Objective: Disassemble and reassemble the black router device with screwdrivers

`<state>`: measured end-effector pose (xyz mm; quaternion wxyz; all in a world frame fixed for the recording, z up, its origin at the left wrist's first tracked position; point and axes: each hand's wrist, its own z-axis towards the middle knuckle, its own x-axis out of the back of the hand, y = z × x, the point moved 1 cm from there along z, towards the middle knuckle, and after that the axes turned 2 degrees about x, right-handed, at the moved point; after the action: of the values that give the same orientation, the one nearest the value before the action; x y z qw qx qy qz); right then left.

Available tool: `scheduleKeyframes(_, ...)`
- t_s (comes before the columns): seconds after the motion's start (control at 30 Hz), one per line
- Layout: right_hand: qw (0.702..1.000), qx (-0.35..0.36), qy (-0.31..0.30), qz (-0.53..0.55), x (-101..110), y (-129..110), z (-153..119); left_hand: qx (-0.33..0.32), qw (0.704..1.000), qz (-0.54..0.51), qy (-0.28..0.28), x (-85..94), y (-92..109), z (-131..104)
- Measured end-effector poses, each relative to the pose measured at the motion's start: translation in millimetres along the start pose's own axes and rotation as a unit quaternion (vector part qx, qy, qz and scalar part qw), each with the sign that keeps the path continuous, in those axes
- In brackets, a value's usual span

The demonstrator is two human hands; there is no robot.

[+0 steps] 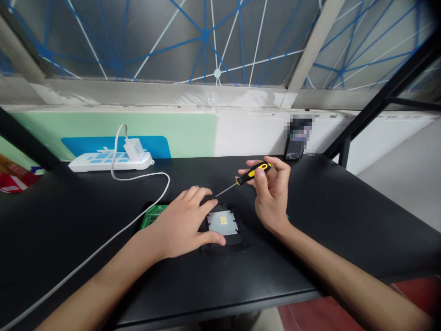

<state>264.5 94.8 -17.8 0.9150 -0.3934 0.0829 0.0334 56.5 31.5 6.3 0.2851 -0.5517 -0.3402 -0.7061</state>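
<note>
My right hand point(274, 197) grips a screwdriver point(253, 172) by its black and yellow handle. The thin shaft slants down and left, and its tip meets the far edge of a black device housing point(234, 239). Inside the housing lies a silvery plate point(215, 225) with a pale yellow square pad point(223, 220) on it. My left hand point(182, 218) spreads over the housing's left side, thumb apart at the near part and fingertips beside the screwdriver tip. Whatever sits right under the tip is too small to make out. A green circuit board point(151, 215) shows partly behind my left hand.
A white power strip point(110, 161) with a plugged-in charger point(134, 149) stands at the back left. Its white cable point(103, 246) runs across the black table point(165, 294). A phone point(296, 138) leans on the wall, and a red packet point(17, 177) lies far left.
</note>
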Motion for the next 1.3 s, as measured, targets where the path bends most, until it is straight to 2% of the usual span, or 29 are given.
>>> scheduleKeyframes(0.27, 1.000, 0.000, -0.009, -0.011, -0.1, 0.0, -2.8, -0.025, 1.000, 0.001, -0.001, -3.1, 0.6, 1.8)
scheduleKeyframes(0.6, 1.000, 0.003, 0.004, -0.010, -0.4, -4.0, 0.5, -0.018, 1.000, 0.009, 0.007, -6.0, -4.2, 1.2)
scheduleKeyframes(0.83, 1.000, 0.009, 0.009, -0.019, 2.2, -3.9, 2.8, -0.005, 1.000, 0.015, -0.008, -6.7, -4.9, 1.3)
scheduleKeyframes(1.13, 0.998, 0.055, -0.013, -0.040, 1.1, -7.0, 1.7, -0.001, 0.998, -0.003, -0.060, -2.9, -3.3, -3.0)
scheduleKeyframes(1.3, 0.997, 0.057, -0.030, -0.046, 0.5, -10.4, 0.6, -0.002, 0.998, -0.017, -0.068, -4.5, -3.4, -4.3)
